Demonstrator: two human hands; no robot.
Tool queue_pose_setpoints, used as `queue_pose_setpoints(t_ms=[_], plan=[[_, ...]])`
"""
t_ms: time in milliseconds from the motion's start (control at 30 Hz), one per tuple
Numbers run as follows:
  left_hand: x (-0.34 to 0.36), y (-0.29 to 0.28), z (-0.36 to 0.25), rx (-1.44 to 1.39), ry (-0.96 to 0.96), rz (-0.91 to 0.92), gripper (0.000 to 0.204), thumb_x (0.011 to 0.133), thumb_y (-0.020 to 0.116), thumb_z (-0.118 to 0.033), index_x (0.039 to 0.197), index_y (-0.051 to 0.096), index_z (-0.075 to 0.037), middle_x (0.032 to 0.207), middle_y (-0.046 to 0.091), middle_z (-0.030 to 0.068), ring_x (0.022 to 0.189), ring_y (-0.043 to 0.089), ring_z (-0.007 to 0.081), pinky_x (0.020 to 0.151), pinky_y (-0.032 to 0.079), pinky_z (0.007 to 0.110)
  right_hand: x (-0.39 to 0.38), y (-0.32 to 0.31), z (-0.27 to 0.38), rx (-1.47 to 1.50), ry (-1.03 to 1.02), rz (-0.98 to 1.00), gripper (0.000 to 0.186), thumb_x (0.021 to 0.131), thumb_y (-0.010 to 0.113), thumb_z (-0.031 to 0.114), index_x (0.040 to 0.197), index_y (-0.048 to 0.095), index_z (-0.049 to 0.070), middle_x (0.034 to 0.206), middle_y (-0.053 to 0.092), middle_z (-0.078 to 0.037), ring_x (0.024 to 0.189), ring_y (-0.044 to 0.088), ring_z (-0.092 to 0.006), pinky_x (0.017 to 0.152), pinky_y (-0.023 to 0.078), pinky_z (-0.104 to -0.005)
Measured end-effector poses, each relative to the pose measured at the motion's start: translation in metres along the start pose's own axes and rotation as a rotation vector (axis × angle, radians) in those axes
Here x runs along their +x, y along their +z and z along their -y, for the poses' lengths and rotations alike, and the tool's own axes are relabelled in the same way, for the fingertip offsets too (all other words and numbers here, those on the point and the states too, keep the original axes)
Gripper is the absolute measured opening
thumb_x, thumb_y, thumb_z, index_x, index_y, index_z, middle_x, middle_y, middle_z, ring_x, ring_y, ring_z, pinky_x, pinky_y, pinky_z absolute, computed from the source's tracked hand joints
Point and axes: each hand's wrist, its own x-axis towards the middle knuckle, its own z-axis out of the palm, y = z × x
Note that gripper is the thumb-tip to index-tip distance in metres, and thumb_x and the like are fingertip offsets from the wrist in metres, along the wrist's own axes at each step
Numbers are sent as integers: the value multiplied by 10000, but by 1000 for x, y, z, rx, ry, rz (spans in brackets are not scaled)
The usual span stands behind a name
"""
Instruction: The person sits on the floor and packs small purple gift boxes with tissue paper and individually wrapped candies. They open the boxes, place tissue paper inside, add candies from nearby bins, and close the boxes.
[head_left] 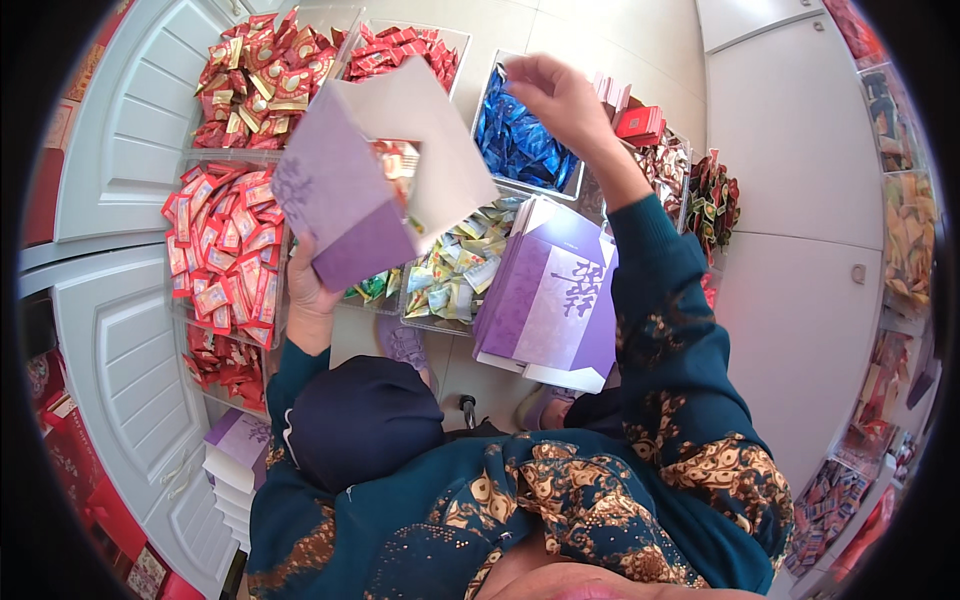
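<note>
My left hand (312, 282) grips the lower corner of a purple and white paper gift box (335, 190), tilted with its white flap (430, 120) spread wide. A few wrapped pieces (398, 165) show inside it. My right hand (568, 105) hovers over the far edge of a clear bin of blue-wrapped candies (520, 135). Its fingers are bent and look apart from the thumb, with nothing visible between them. Between my arms, a stack of flat purple and white boxes (550, 290) leans on a bin of yellow-green wrapped candies (462, 262).
Clear bins of red and gold packets (262, 85), red-and-white packets (222, 245) and red candies (405, 50) stand at the left and far side. Brown-wrapped candies (662, 165) and red cards (640, 125) lie at the right. White cabinets (800, 320) flank both sides. More boxes (235, 460) stand at lower left.
</note>
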Motion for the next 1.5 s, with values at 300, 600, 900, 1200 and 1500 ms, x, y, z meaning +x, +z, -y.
queue_pose_setpoints(t_ms=[300, 600, 900, 1200, 1500], plan=[[-13, -15, -29, -300, 0, 72, 762, 811, 669, -451, 1385, 373, -47, 1357, 478, 159, 1215, 467, 390, 1042, 328, 586, -28, 18, -144, -1313, -207, 339, 233, 826, 518, 32, 1035, 588, 109, 928, 605, -84, 982, 589, -247, 969, 374, -429], [-18, -25, -48, -188, 124, 97, 772, 816, 675, -415, 1430, 331, -96, 1472, 338, 140, 1289, 386, 377, 1087, 261, 544, -33, 17, -64, -617, 122, 236, 397, 750, 576, 129, 1108, 495, -22, 969, 612, -275, 948, 601, -410, 813, 480, -451], [-29, -13, -53, -255, 146, 30, 669, 789, 737, -288, 1329, 428, -42, 1294, 540, 110, 1207, 496, 288, 1058, 344, 517, -82, 151, -84, -1351, 22, 715, 90, 771, 618, 144, 799, 703, 135, 768, 694, -15, 741, 682, -178, 509, 462, -336], [-59, -45, -68, -45, 292, -122, 662, 772, 762, -209, 1325, 431, -58, 1281, 540, 112, 1182, 521, 297, 1031, 398, 489, -58, 107, -31, -868, 231, 239, 194, 744, 640, 205, 787, 666, 17, 757, 688, -132, 675, 672, -221, 606, 511, -338], [-55, -57, -61, 87, 328, -160, 625, 807, 727, -169, 1336, 409, -67, 1286, 529, 85, 1165, 529, 269, 1008, 430, 429, -39, 104, 127, 41, 12, 342, 470, 741, 765, 330, 1075, 625, 30, 797, 645, -50, 665, 581, -118, 616, 465, -245]])
